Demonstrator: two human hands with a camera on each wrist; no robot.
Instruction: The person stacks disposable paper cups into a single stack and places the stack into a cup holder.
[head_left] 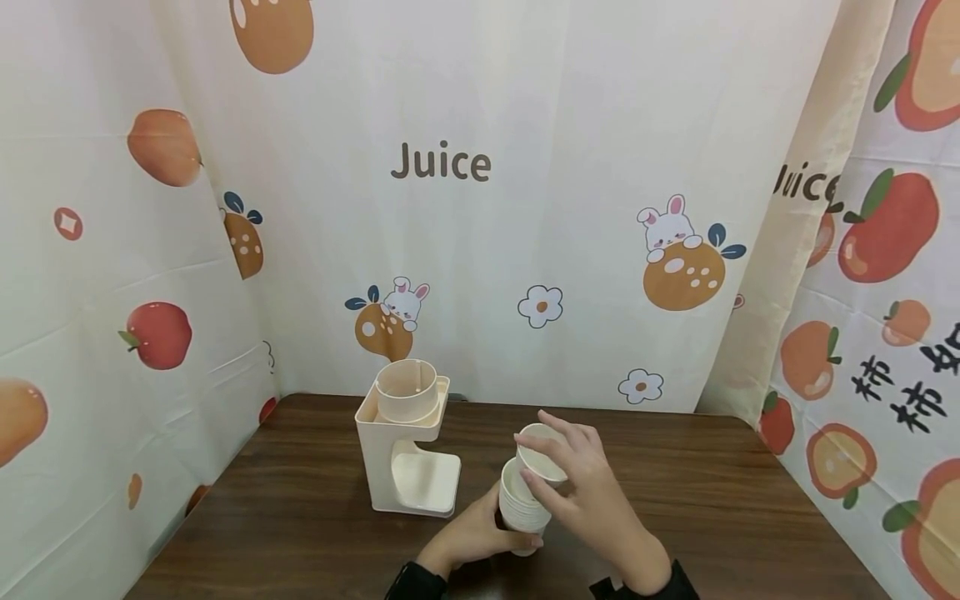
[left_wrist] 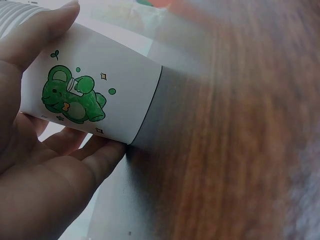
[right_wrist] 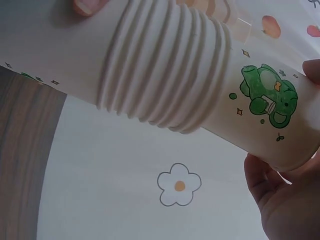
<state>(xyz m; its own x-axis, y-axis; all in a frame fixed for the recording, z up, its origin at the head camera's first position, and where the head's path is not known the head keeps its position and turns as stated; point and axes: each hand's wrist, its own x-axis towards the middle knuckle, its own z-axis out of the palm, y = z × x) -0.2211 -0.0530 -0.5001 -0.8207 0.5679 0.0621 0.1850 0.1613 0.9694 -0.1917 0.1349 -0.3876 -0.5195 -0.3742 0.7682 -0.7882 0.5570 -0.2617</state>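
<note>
In the head view my left hand (head_left: 480, 525) grips a stack of white paper cups (head_left: 522, 510) low on its side, thumb across the front. The left wrist view shows a green bear print on the outer cup (left_wrist: 100, 55) of that stack, held between thumb and fingers. My right hand (head_left: 588, 487) holds a single paper cup (head_left: 542, 454) at the top of the stack, its mouth tilted up. Seen from the right wrist, the stacked rims (right_wrist: 165, 65) lie close together, with the single cup's wall (right_wrist: 55, 50) to their left.
A cream-coloured stand (head_left: 382, 467) with a round cup-like top (head_left: 405, 392) and a low platform (head_left: 431, 483) stands left of the hands. Beneath everything is a dark wooden table (head_left: 712, 500). Fruit-printed white curtains (head_left: 585, 167) hang behind and at both sides.
</note>
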